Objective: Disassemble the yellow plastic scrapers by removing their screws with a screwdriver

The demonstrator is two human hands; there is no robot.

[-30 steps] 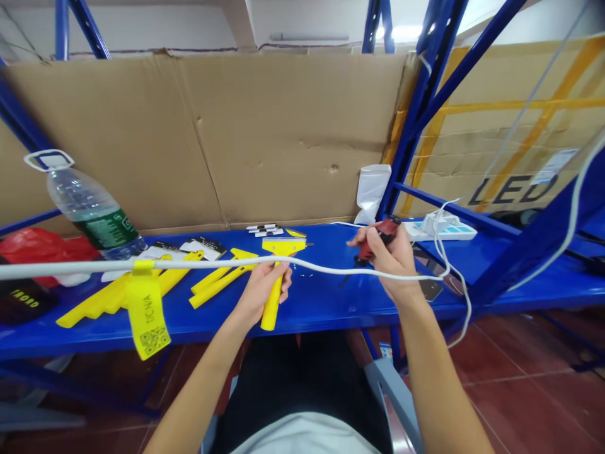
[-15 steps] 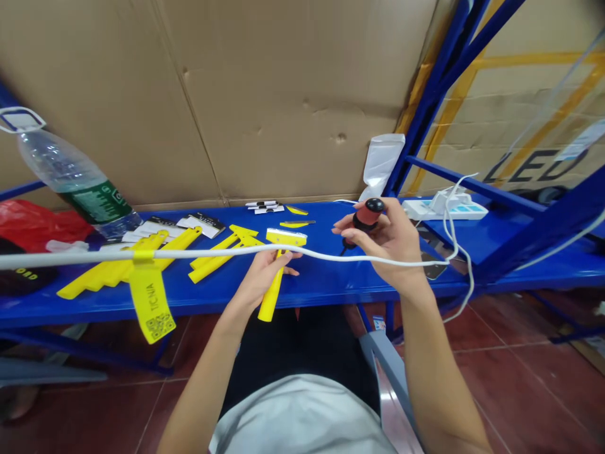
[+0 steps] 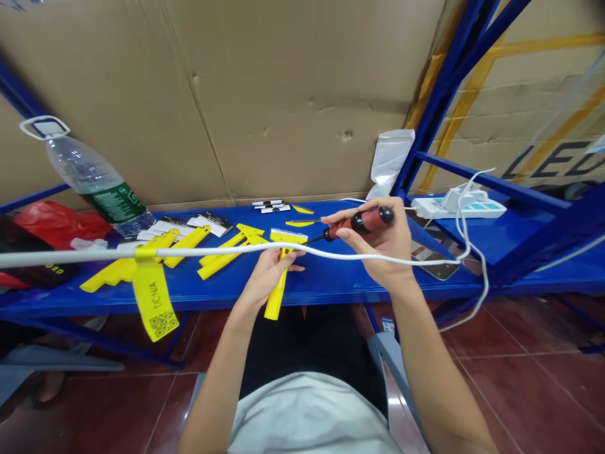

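My left hand (image 3: 269, 272) is closed around the neck of a yellow scraper (image 3: 276, 297), its wide bladed head pointing away from me and its handle toward me. In my right hand (image 3: 385, 249) is a screwdriver (image 3: 362, 222) with a red and black handle. The dark shaft points left, and its tip is at or close to the scraper head; contact cannot be made out behind the white cable. Beyond the scraper lie loose yellow blade pieces (image 3: 302, 222). More yellow scraper parts (image 3: 220, 258) rest on the blue shelf left of my left hand.
A white cable (image 3: 227, 251) with a yellow tag (image 3: 155, 302) crosses in front of both hands. A plastic bottle (image 3: 101, 170) and red bag (image 3: 57, 222) stand left. At right are a power strip (image 3: 477, 208), a phone (image 3: 437, 268) and a blue post (image 3: 444, 94). Cardboard (image 3: 293, 94) backs the shelf.
The screwdriver has swung from nearly upright to slanting left, bringing its tip to the scraper head. My left hand keeps its hold on the scraper. The view has shifted slightly.
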